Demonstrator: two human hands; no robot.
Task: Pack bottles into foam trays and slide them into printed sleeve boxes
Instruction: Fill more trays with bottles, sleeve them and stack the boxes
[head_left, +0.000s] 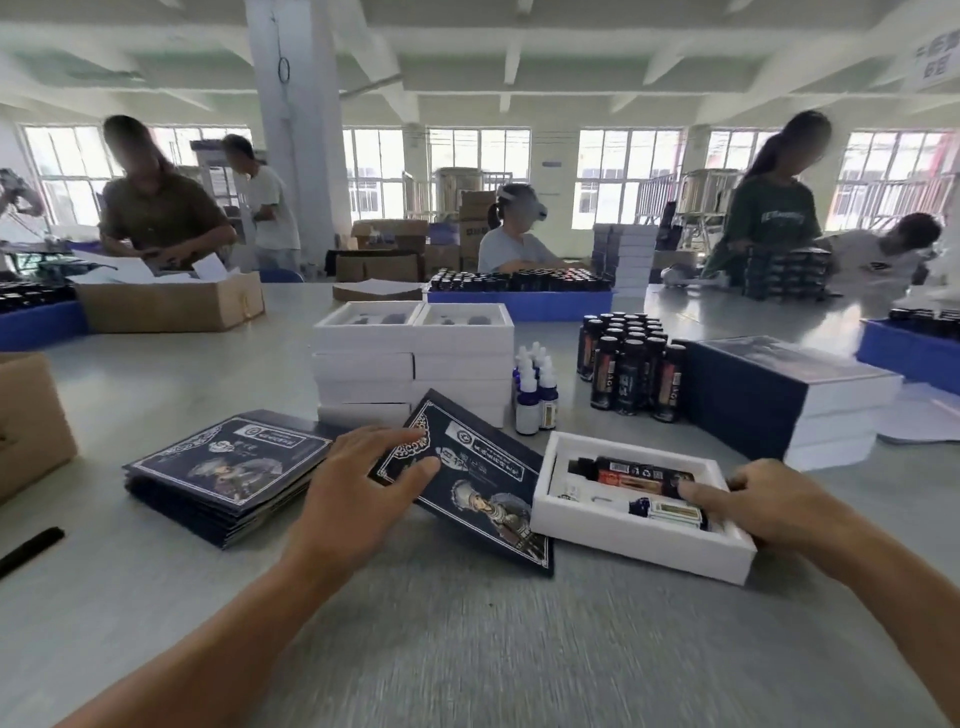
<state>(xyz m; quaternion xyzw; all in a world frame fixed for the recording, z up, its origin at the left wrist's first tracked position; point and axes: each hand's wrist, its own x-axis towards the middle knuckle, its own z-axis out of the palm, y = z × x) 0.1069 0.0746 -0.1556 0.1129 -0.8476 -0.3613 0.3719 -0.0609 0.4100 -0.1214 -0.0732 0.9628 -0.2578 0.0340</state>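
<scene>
Head view: left hand (358, 483), fingers spread flat, presses a dark blue printed flat sleeve box (478, 483) near the grey tabletop's (467, 649) front edge; right hand (769, 506), fingers loosely extended, touches the white foam tray (639, 540) holding one black bottle (631, 472) and one small dropper bottle (670, 512), just beside the sleeve.

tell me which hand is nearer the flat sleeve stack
Left. The left hand sits beside the flat sleeve stack; the right hand is across at the foam tray.

Bright window daylight, fisheye-warped edges.
</scene>
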